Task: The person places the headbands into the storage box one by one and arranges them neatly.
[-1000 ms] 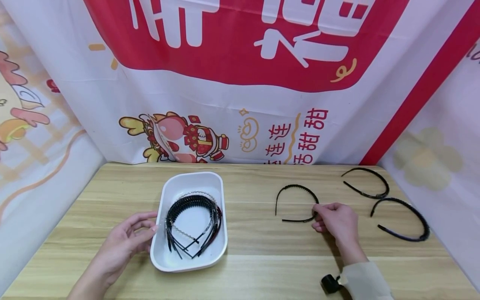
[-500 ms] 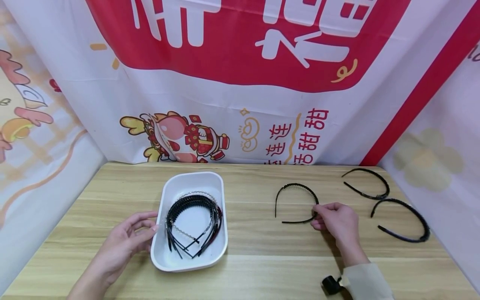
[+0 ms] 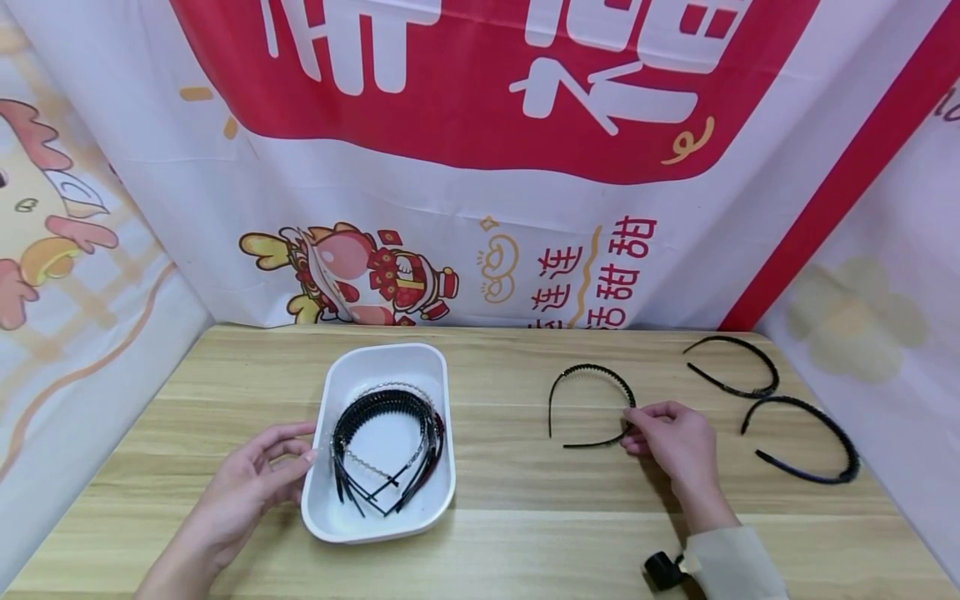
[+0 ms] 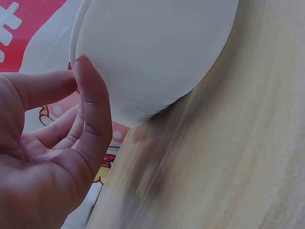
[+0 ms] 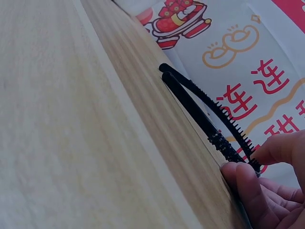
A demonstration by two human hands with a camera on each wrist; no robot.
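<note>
On the left of the table stands a white plastic box (image 3: 378, 523) holding several headbands (image 3: 382, 406), mostly black, with silver and dark red ones among them. My left hand (image 3: 243, 487) holds the box's left rim, thumb and index finger close together there in the left wrist view. Right of the box, my right hand (image 3: 670, 437) pinches a thin black headband (image 3: 592, 367) at its right side, between thumb and fingers. Small comb teeth line this headband, and a bumpy dark decorated stretch (image 5: 221, 143) shows on it in the right wrist view. Its free ends point left.
Two more black headbands lie at the right: one at the back corner (image 3: 765, 367), the other nearer (image 3: 843, 446). A printed cloth (image 3: 465, 150) hangs behind the wooden table (image 3: 517, 550) and along both sides. A small black object (image 3: 663, 571) sits by the right sleeve.
The headband in my right hand has shifted slightly left and turned a little, its comb teeth showing more. My left hand and the box have stayed in place.
</note>
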